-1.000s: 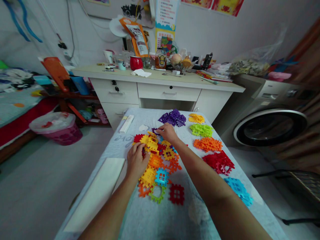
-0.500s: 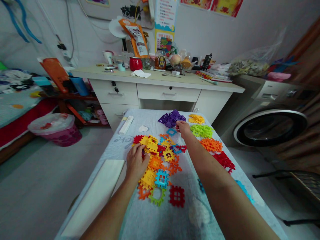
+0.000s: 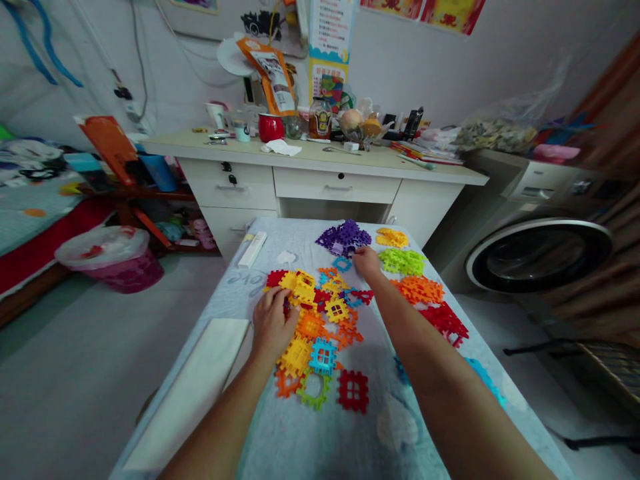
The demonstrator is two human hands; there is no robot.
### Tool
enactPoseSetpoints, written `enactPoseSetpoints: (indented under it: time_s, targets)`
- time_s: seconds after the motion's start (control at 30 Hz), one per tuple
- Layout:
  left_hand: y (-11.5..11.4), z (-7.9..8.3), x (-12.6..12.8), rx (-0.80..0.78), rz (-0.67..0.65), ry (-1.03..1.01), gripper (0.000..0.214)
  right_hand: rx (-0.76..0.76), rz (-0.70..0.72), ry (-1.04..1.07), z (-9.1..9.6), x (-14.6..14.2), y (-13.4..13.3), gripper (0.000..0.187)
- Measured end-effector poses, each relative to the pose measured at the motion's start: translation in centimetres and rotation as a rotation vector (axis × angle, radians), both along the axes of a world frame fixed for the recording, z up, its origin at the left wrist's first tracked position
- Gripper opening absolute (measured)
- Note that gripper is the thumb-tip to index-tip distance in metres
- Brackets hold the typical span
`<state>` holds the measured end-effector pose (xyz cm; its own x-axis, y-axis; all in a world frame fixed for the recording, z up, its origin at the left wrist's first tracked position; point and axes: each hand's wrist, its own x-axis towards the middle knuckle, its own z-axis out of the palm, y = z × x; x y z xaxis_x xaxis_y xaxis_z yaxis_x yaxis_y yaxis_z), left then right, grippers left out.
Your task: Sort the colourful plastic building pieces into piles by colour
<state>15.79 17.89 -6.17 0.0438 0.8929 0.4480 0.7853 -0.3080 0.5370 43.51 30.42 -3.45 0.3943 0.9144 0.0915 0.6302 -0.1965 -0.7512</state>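
Note:
My left hand [image 3: 273, 323] rests at the left edge of a mixed heap of coloured plastic tiles [image 3: 320, 327], its fingers curled round a red tile [image 3: 287, 307]. My right hand [image 3: 367, 261] reaches to the far end of the table, knuckles up and fingers curled down. Its fingertips touch the near edge of the purple tile pile [image 3: 345, 237], and what lies under them is hidden. Sorted piles run down the right side: yellow [image 3: 393, 237], green [image 3: 403, 261], orange [image 3: 419, 289], red [image 3: 447, 321] and blue [image 3: 484, 381].
The table has a pale blue cloth [image 3: 320, 433]. A long white box [image 3: 195, 387] lies at its left edge and a white tube [image 3: 253, 249] at the far left. Beyond stand a cluttered desk [image 3: 325, 180], a washing machine [image 3: 540, 250] and a pink bin [image 3: 113, 260].
My right hand went from the far end of the mixed heap over to the purple pile and has drawn back slightly. My left hand has stayed put.

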Motion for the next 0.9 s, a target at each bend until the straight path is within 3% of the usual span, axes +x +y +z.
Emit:
enactPoseSetpoints:
  time_s: [0.2,0.33,0.5,0.67,0.9]
  targets:
    - [0.1,-0.1,0.0,0.01,0.003,0.003,0.036,-0.096,0.184,-0.41,-0.2,-1.7,-1.6,0.037]
    - [0.1,-0.1,0.0,0.003,0.004,0.004,0.036,-0.101,0.184,-0.467,0.1,-2.2,-1.9,0.04]
    - [0.0,0.0,0.0,0.001,-0.005,0.008,0.036,-0.062,0.132,-0.183,0.9,-1.3,-2.4,0.016]
    - [0.1,-0.1,0.0,0.016,-0.005,0.004,0.035,0.051,0.025,0.29,1.8,-1.1,-4.5,0.021]
    - [0.0,0.0,0.0,0.013,-0.008,-0.047,0.034,-0.089,0.275,0.486,2.9,-2.5,-8.9,0.016]
